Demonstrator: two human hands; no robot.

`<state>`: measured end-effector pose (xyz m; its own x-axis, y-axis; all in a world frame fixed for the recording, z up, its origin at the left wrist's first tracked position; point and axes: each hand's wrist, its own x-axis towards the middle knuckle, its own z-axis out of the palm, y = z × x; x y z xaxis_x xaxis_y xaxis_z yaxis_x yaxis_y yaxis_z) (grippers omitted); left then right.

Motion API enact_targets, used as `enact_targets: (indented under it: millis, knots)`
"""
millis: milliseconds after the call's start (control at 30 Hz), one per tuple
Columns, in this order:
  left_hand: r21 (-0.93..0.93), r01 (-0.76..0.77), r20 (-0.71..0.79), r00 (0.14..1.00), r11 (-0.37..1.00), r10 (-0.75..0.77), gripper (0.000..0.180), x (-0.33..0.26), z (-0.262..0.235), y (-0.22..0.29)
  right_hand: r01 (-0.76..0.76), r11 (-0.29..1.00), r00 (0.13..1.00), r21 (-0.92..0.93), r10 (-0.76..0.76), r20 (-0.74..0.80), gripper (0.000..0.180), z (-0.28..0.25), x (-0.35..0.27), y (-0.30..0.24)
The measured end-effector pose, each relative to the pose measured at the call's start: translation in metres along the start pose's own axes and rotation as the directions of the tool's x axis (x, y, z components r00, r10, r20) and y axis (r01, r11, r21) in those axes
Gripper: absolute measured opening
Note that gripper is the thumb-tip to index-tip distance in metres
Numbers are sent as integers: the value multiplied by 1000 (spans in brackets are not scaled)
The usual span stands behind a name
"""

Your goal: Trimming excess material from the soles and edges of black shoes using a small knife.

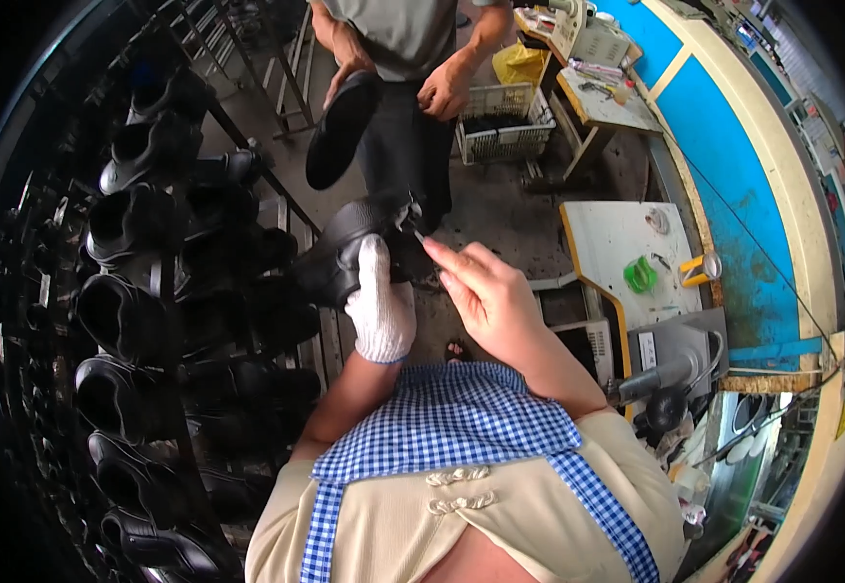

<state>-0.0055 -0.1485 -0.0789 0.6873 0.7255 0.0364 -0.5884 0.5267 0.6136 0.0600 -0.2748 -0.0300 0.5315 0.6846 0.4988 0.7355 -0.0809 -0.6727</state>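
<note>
Blue-and-white checked cloth was seen nearest the camera, where a checked apron (442,418) was worn over a beige top (374,534). Just beyond the apron's upper edge, a little to its left, a black shoe (344,233) was held up off any surface by the left hand (383,321). That hand was covered by a white knitted glove; its thumb was laid along the shoe and its grip was closed, though its other fingers were mostly hidden.

Beyond the apron's upper edge, to the right of the glove, the bare right hand (495,296) was curled nearly closed, with its index finger pointed at the shoe's end. A slim tool (419,234) was pinched at the fingertips; its kind could not be told.

Farther beyond the apron, a second shoe (344,131) was held by a co-worker (398,39) in a grey shirt. To the apron's left, rows of black shoes (155,486) were racked. To its right and beyond, a white table (602,233) was topped by a green ring-shaped item (640,275) and a yellow can (701,269).
</note>
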Motion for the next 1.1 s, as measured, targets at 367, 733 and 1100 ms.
enact_targets:
  millis: [367,733,1100]
  knots:
    - [19,20,-106,994,1000,-18,28,0,1,-4,-10,1000,1000,12,10,4,38,-2,-1,-1]
    - [82,-16,-66,998,997,21,26,-1,5,-1,-15,1000,1000,-19,16,19,38,-4,-1,0]
    - [177,6,-89,996,984,9,27,-5,-6,-6,1,1000,1000,17,-1,6,38,-3,-6,2]
